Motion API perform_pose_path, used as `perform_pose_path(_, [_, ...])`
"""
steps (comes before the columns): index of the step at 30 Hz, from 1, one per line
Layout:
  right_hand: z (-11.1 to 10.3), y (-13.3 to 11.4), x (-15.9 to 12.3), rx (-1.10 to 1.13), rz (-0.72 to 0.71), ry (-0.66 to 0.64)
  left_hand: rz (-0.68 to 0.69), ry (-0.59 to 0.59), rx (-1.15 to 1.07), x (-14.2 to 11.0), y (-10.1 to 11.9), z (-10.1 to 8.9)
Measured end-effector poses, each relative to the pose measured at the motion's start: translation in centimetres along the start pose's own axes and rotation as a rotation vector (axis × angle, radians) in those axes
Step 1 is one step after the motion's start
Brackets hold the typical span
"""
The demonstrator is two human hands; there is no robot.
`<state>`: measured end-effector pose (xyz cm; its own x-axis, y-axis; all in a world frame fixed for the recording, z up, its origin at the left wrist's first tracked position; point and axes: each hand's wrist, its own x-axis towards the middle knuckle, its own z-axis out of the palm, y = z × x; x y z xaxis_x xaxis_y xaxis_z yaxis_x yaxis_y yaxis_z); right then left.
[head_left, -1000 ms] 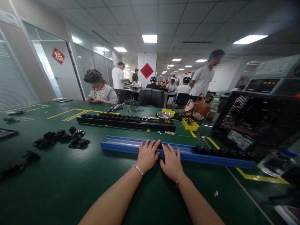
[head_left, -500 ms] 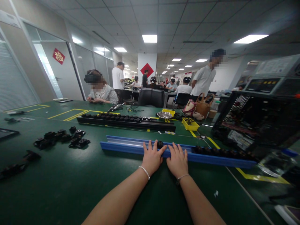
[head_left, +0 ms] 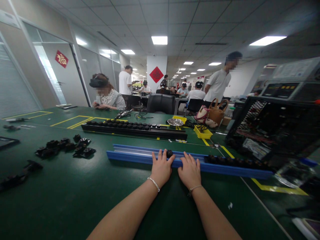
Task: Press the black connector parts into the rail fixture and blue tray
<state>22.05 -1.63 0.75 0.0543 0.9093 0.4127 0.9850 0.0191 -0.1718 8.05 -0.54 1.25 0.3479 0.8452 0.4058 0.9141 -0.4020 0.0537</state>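
A long blue rail [head_left: 130, 154] lies across the green table in front of me, with a row of small black parts [head_left: 235, 162] seated in its right half. My left hand [head_left: 161, 168] and my right hand [head_left: 190, 171] rest side by side on the rail's near edge, fingers stretched over it and slightly apart. One black part [head_left: 170, 153] sits in the rail just beyond my left fingertips. Neither hand holds anything.
A black rail [head_left: 135, 130] filled with parts lies farther back. Loose black parts [head_left: 65, 148] are heaped at the left. Yellow bins [head_left: 203, 134] and a metal bowl [head_left: 175, 123] stand behind. A black open-frame machine [head_left: 277, 130] fills the right. Several people sit or stand beyond the table.
Both hands slid a little to the right along the blue rail and farther onto it, uncovering the single black part by my left fingertips.
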Motion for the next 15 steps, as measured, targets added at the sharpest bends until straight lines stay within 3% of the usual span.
perform_pose_path(15, [-0.14,-0.06,0.06,-0.001,-0.001,0.005,-0.019,0.044,-0.002,-0.39,-0.46,0.41])
